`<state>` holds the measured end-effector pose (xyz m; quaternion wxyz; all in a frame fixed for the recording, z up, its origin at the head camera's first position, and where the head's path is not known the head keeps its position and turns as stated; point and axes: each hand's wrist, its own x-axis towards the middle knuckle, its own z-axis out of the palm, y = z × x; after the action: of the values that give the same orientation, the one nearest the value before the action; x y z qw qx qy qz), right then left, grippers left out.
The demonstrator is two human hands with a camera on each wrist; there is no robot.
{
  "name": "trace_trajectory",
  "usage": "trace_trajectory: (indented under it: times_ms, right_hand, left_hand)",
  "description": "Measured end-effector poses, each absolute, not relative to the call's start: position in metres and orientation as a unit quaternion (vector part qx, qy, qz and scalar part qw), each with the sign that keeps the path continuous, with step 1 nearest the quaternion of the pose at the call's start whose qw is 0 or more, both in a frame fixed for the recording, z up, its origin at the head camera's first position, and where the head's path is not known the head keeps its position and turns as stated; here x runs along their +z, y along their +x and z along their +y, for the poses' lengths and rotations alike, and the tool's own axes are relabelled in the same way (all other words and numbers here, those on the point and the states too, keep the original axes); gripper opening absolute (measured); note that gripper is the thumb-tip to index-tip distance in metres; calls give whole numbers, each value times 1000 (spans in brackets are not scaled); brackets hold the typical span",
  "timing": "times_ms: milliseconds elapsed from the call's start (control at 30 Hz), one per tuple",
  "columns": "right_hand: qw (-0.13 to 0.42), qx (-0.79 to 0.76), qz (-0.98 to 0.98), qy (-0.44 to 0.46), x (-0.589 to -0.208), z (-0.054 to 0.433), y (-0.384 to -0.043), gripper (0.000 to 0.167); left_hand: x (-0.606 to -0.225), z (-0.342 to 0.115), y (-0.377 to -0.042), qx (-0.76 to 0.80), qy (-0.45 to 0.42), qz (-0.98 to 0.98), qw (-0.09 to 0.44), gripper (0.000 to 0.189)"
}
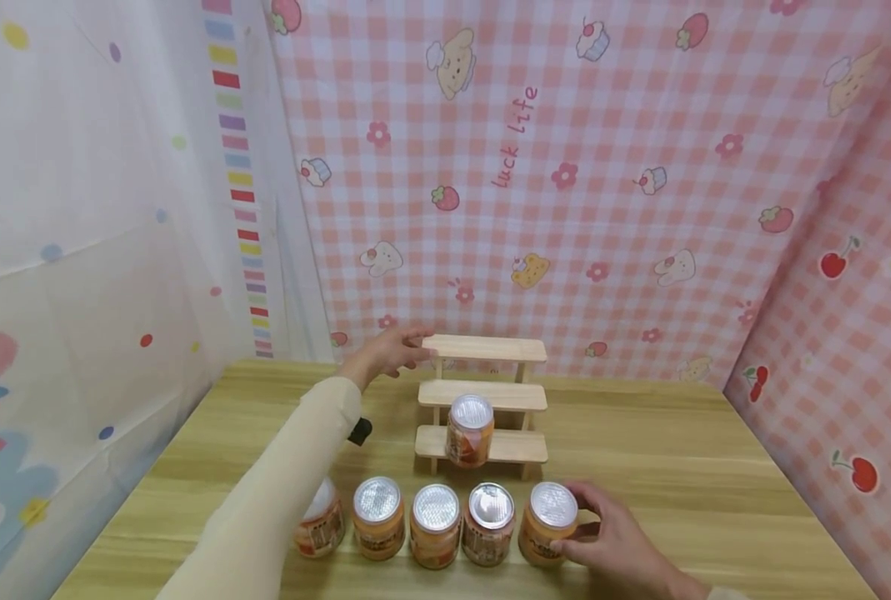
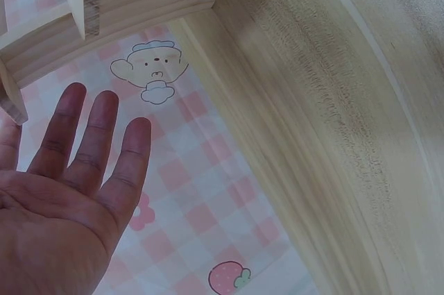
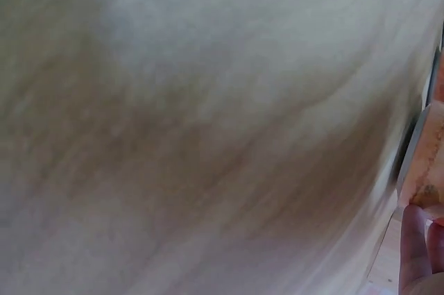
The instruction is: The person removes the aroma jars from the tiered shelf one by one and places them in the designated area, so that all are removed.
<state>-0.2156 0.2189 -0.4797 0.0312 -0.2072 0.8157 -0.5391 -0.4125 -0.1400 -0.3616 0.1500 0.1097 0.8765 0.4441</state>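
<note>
A small three-tier wooden display rack (image 1: 483, 392) stands near the back of the table. At the left end of its top shelf is my left hand (image 1: 394, 352), its fingertips right at the wood. The left wrist view shows that hand (image 2: 76, 191) palm up, several fingers straight with nothing between them. One can (image 1: 470, 433) with a silver lid and orange label stands on the lowest shelf. My right hand (image 1: 610, 542) grips the rightmost can (image 1: 544, 533) of a front row, thumb and fingers around its side. Only fingertips (image 3: 414, 239) on the can (image 3: 424, 163) show in the right wrist view.
Several like cans, among them one (image 1: 379, 521) left of the middle, stand in the row before the rack. My left sleeve partly covers the leftmost can (image 1: 321, 529). A small black object (image 1: 360, 431) lies beside the sleeve. A checked cloth (image 1: 565, 208) hangs behind the table.
</note>
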Motion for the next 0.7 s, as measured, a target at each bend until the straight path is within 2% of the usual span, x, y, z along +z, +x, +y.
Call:
trace_trajectory:
  times_ms: [233,567,700]
  right_hand:
    - [12,-513,826,-231,-484,218,-213,68]
    - [38,-495,836,-234,-482,218,-213,84]
    - [13,-482,843,-239,-480,218,-214,80]
  left_hand:
    - [-362,-141,-412,444,108,877,150,61]
    - [-362,-142,-412,441,109,878,150,60]
    - [-361,-141,-411,440,111,878,151,61]
